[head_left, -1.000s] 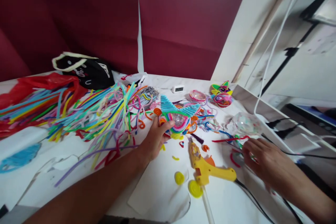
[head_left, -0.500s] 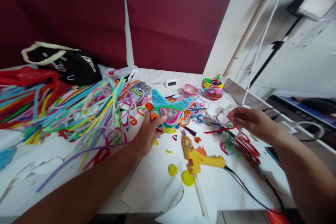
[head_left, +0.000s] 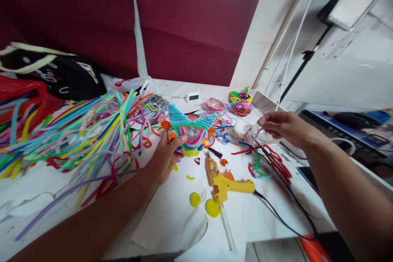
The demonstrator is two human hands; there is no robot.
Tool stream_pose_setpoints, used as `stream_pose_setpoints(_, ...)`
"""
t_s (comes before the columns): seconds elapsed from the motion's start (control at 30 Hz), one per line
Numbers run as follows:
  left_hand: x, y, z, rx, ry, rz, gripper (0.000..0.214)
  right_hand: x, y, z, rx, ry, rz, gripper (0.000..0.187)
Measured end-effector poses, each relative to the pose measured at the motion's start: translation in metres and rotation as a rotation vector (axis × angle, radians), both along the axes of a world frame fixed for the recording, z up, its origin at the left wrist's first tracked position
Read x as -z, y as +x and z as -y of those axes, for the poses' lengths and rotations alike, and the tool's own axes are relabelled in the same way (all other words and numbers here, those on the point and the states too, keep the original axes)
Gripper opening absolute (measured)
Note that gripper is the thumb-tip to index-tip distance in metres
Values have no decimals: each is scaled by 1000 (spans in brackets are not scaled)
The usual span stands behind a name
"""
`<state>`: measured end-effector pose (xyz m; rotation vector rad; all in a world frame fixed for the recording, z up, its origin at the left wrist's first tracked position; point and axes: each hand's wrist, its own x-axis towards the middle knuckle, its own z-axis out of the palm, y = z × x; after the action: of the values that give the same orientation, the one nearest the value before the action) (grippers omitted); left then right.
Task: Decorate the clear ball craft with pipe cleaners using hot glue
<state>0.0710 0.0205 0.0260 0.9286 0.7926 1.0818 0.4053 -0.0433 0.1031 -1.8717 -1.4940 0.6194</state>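
My left hand (head_left: 167, 151) is closed on the left side of a colorful pipe-cleaner ornament (head_left: 192, 136), thumb on its front. The ornament has a clear dome in the middle, pink, white and green rings around it, and two light blue pointed pieces on top. Over to the right, my right hand (head_left: 278, 125) has thumb and fingers pinched together, above a crumpled clear plastic wrapper (head_left: 253, 134). What lies in the pinch is too small to make out. A yellow glue gun (head_left: 229, 183) with a clear glue stick (head_left: 227, 229) lies between my forearms.
Loose pipe cleaners (head_left: 86, 131) are heaped at the left. Yellow coils (head_left: 213, 208) lie near the glue gun, whose black cord (head_left: 276, 217) runs right. Red-handled pliers (head_left: 281, 166) rest below my right hand. Behind stand a small digital clock (head_left: 192, 97) and another finished ornament (head_left: 241, 102).
The whole view has swung slightly right, so the table things appear farther left. My right hand has risen a little, its fingers still pinched. My left hand keeps its hold on the ornament.
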Motion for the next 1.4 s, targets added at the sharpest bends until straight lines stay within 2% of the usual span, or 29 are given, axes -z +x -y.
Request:
stream_pose_setpoints(0.07, 0, 0, 0, -2, -4, 2, 53, -2, 3, -3, -61, -48, 93, 67)
stream_pose_setpoints(0.17, 0, 0, -1, -6, -22, 16, 52, -1, 7, -9, -187, -127, 287, 39)
stream_pose_setpoints(0.27, 1, 0, -1, -9, -31, 38, 51, 5, 11, -17, -204, -157, 448, 14)
stream_pose_setpoints(0.4, 2, 0, -2, 1, -22, 67, 50, 14, 12, -27, -117, -111, 524, 14)
stream_pose_setpoints(0.73, -2, 0, 2, 6, 12, 50, 50, 20, 20, -50, 58, -18, 303, 31)
stream_pose_setpoints(0.87, -3, -1, 2, 7, 6, 54, 49, 20, 25, -53, 19, -6, 324, 28)
stream_pose_setpoints(1.07, -7, 0, 3, -14, -24, 53, 55, 17, 32, -54, -22, 14, 508, 17)
stream_pose_setpoints(1.17, -7, 0, 2, -21, -32, 72, 57, 17, 34, -57, -49, -21, 581, 12)
stream_pose_setpoints(1.4, -3, -1, -2, -7, -35, 94, 57, 21, 38, -55, -129, -111, 619, 15)
